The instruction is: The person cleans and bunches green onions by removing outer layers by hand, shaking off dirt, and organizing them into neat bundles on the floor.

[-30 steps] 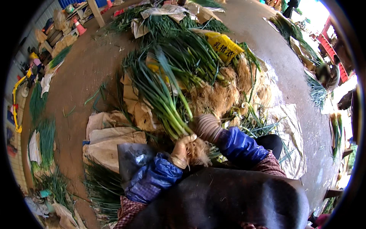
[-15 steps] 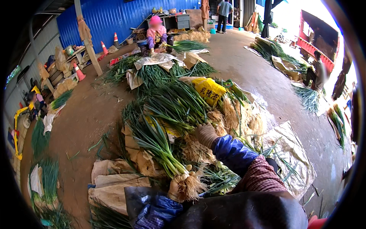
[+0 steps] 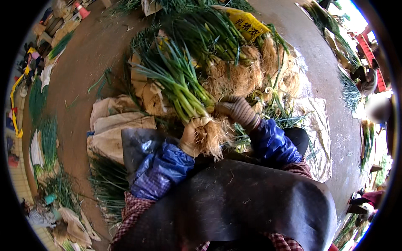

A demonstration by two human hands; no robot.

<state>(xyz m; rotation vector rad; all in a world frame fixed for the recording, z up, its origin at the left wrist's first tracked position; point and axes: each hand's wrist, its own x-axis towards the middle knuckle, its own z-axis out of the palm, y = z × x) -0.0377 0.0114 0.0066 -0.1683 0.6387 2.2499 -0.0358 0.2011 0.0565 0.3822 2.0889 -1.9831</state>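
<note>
A bunch of green onions [image 3: 184, 102] with pale, shaggy roots lies across my lap side, its leaves pointing away to the upper left. My gloved left hand [image 3: 190, 136] is closed round its white root end. My right hand [image 3: 236, 109], in a striped brownish glove, is closed on more green onion stalks at the bunch's right side, just above the roots; its fingertips are partly hidden. Beyond both hands lies a pile of green onions [image 3: 201, 33], with thick tan roots [image 3: 234, 77] facing me. A yellow printed sack [image 3: 247, 23] lies over part of it.
A dark apron [image 3: 234, 196] covers my lap. Tan sacking [image 3: 121, 115] lies to the left, with green onions [image 3: 106, 180] below it. On the right a whitish woven sheet [image 3: 316, 138] is spread on the floor. A person [image 3: 368, 79] sits farther right.
My right hand has come back from the pile to the bunch, with stalks in it. My left hand has lifted the bunch slightly and stays closed on it. The view has tipped downward.
</note>
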